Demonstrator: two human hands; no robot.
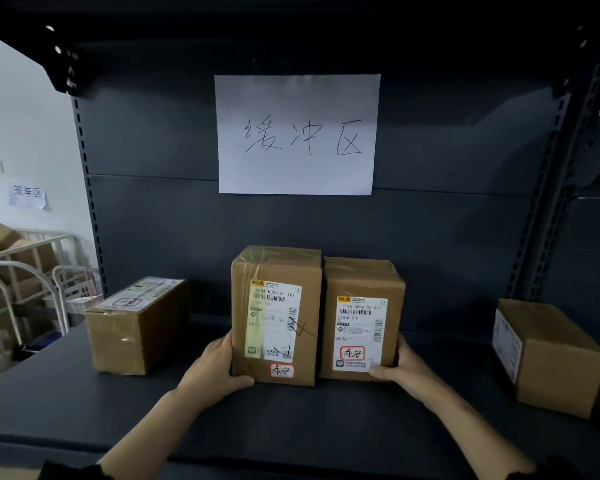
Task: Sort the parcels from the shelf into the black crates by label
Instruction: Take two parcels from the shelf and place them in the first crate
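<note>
- Far left, beyond the shelf's upright, a wall note (27, 195) reads 笼车区, above a metal cart (32, 268) stacked with cartons.
- On the shelf (291, 420), the left box (137, 327) lies flat, well apart from the hands; its top label is too blurred to read.
- The left hand (215, 370) cups the left side and bottom corner of the tall box (276, 315), thumb hooked under its front edge, fingers pressed together against the side as far as they show.
- That tall box stands upright, touching its neighbour. Its label reads roughly "220A D022-01 101", with pen scrawl across it and a red-bordered tag at the bottom, handwritten 泰安.
- Above, the big paper sign (297, 135) on the back panel says 缓冲区.
- The right-hand box (361, 318) stands upright too; its label reads about "210A B006-03 A22" and "B006", with the same red-ringed 泰安.
- The right hand (400, 365) presses the outer side of that box, thumb across its lower front corner; the other fingers are hidden behind it, so I cannot tell their spread.
- My read: both tags match, so the pair can go together. Squeeze inward evenly, keep the seam shut, and lift level so neither box slips.
- Far right, another box (551, 355) sits alone, its side label unreadable. No black crates in sight.
</note>
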